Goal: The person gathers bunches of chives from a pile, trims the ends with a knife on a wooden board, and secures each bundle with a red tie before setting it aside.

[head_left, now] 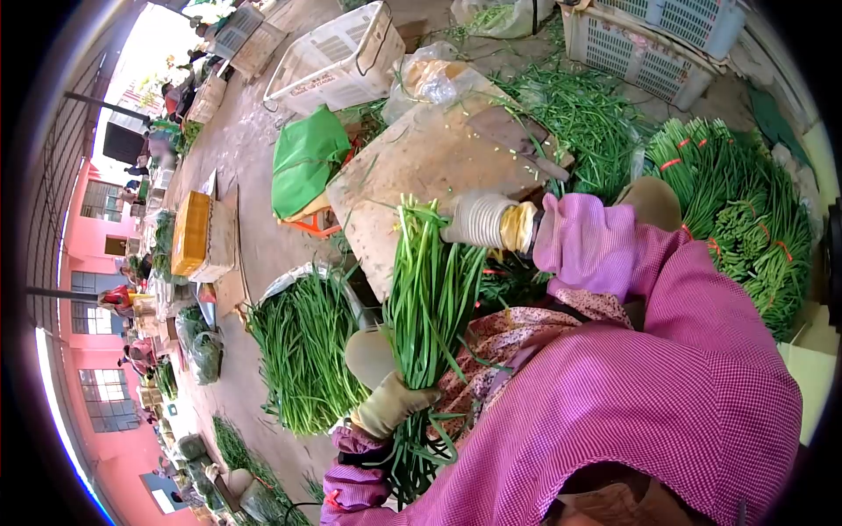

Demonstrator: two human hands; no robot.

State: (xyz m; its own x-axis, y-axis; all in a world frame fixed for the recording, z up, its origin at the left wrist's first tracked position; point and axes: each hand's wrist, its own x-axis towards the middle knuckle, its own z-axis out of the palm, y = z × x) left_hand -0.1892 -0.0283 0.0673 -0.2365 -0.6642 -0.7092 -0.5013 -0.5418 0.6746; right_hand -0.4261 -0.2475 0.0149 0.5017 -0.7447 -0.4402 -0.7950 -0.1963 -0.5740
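Observation:
My left hand (390,403), in a beige glove, grips a thick bundle of long green chives (425,289) around its lower part. The bundle stands up against a worn wooden cutting board (421,158). My right hand (482,219), in a ribbed white glove with a yellow cuff, is pressed to the bundle's upper end, and its fingers are hidden behind the leaves. Both arms are in pink checked sleeves (667,386). A cleaver (517,131) lies on the board beyond my right hand.
Loose chives lie heaped on a sheet (303,351) by my left hand. Tied bundles with red bands are stacked nearby (745,210). White plastic crates (338,57) (636,48), a green bag (303,162) and a yellow box (191,232) stand around. Other people work farther off (118,298).

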